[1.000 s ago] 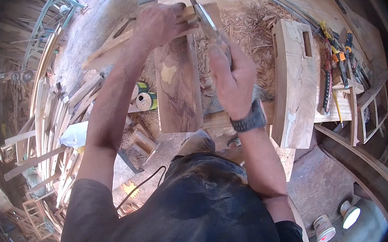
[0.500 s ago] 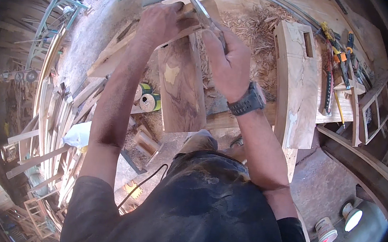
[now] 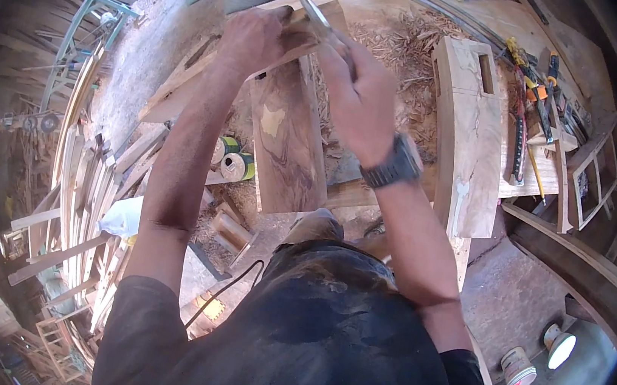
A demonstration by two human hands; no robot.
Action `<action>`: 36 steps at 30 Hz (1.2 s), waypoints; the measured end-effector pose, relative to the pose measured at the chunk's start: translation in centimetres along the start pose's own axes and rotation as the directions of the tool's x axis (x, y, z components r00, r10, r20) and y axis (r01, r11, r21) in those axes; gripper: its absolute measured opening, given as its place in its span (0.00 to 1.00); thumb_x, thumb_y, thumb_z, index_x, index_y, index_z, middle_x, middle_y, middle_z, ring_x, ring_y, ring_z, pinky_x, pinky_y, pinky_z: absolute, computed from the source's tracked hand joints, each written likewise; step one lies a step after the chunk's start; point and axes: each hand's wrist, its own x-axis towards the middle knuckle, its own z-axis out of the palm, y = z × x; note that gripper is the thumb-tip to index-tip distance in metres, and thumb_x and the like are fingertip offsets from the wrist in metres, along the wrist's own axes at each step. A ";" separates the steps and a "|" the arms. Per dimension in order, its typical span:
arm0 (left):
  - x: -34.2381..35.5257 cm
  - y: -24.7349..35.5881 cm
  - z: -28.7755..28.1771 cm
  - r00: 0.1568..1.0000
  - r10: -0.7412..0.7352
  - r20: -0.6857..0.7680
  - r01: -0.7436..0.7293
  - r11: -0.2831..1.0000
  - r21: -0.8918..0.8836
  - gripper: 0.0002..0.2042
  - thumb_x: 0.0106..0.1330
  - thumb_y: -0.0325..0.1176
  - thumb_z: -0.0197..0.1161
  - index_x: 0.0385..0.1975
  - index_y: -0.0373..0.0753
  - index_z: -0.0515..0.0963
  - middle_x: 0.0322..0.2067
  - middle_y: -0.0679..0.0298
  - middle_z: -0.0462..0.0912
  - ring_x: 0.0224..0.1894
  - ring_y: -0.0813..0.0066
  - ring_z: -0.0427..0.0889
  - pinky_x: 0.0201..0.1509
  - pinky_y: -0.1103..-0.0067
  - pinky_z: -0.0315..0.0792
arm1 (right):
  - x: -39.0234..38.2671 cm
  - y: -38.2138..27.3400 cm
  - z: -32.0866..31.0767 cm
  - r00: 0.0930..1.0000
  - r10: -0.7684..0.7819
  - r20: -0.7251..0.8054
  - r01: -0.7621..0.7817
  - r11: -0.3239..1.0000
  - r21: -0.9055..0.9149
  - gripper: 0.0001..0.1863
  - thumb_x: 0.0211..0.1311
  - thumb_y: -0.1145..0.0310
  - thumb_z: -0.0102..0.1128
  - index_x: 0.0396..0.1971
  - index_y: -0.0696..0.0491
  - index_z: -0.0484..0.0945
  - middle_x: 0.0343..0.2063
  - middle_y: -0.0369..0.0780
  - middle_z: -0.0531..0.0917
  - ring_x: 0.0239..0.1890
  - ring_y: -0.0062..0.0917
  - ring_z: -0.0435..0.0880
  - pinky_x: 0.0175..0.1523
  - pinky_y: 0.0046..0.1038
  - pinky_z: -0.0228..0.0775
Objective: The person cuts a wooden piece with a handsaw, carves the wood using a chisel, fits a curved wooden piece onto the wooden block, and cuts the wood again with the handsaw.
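My right hand (image 3: 365, 96), with a dark watch on its wrist, is closed around the handle end of a long, narrow metal-bladed tool (image 3: 312, 12). The blade slants up and to the left, over a pale piece of wood (image 3: 302, 43); its exact kind is unclear. Bent over the left part of that piece is my left hand (image 3: 251, 38), gripping it, its fingertips partly hidden. Below lies a brown board (image 3: 290, 141) with a pale patch, its near end toward my body.
Wood shavings (image 3: 414, 68) cover the bench. To the right stand a thick mortised timber (image 3: 469, 150) and several hand tools (image 3: 541, 90). Two cans (image 3: 237, 166) sit left of the board. Stacked wood strips (image 3: 86, 175) fill the left; two buckets (image 3: 518, 371) stand lower right.
My right hand and the tool have shifted slightly left. The left hand stays on the wood.
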 end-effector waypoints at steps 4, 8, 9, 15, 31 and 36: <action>0.4 -0.7 0.6 0.994 0.060 -0.087 -0.059 0.998 0.009 0.25 0.65 0.58 0.66 0.42 0.39 0.84 0.33 0.52 0.88 0.42 0.50 0.87 0.47 0.58 0.79 | -0.2 -0.9 -0.5 0.991 -0.117 -0.060 0.121 0.991 0.061 0.23 0.70 0.57 0.62 0.54 0.61 0.82 0.24 0.46 0.84 0.25 0.24 0.83 0.33 0.29 0.73; 1.4 -1.2 0.3 0.996 -0.048 0.078 0.056 0.994 -0.095 0.30 0.58 0.62 0.70 0.45 0.38 0.84 0.35 0.53 0.89 0.44 0.52 0.88 0.49 0.60 0.79 | -2.1 -0.8 -6.3 0.952 -0.186 -0.244 0.187 0.982 -0.018 0.14 0.77 0.65 0.58 0.53 0.57 0.82 0.22 0.25 0.75 0.21 0.06 0.65 0.24 0.14 0.54; 1.7 -1.4 0.3 0.991 -0.061 0.116 0.078 0.986 -0.146 0.32 0.56 0.64 0.71 0.46 0.38 0.84 0.36 0.53 0.89 0.44 0.53 0.88 0.50 0.61 0.79 | -1.7 -0.1 -8.8 0.926 -0.251 -0.283 0.222 0.966 -0.130 0.14 0.77 0.66 0.58 0.54 0.56 0.82 0.22 0.25 0.75 0.21 0.05 0.65 0.24 0.14 0.54; 4.4 -3.7 0.8 0.972 0.065 0.224 0.015 0.941 -0.338 0.34 0.54 0.63 0.74 0.49 0.38 0.86 0.37 0.53 0.90 0.42 0.59 0.89 0.51 0.65 0.78 | -1.9 5.2 -23.8 0.876 -0.268 -0.402 -0.020 0.811 -0.584 0.20 0.74 0.66 0.63 0.60 0.59 0.79 0.32 0.33 0.86 0.32 0.13 0.79 0.35 0.19 0.71; 6.3 -2.9 1.4 0.800 0.231 0.553 0.126 0.837 -0.532 0.37 0.51 0.60 0.79 0.51 0.31 0.84 0.43 0.55 0.86 0.48 0.66 0.83 0.51 0.70 0.74 | -4.2 10.7 -35.3 0.956 0.140 -0.257 -0.288 0.291 -0.912 0.30 0.70 0.51 0.61 0.66 0.51 0.75 0.47 0.50 0.87 0.50 0.44 0.86 0.54 0.41 0.75; 5.3 -0.6 1.0 0.753 0.321 0.574 -0.006 0.876 -0.482 0.35 0.51 0.57 0.78 0.50 0.32 0.84 0.40 0.55 0.88 0.45 0.63 0.85 0.50 0.69 0.75 | -2.9 9.3 -35.1 0.910 0.257 -0.326 -0.382 0.209 -0.900 0.34 0.68 0.51 0.61 0.68 0.54 0.72 0.53 0.55 0.84 0.55 0.49 0.83 0.60 0.46 0.72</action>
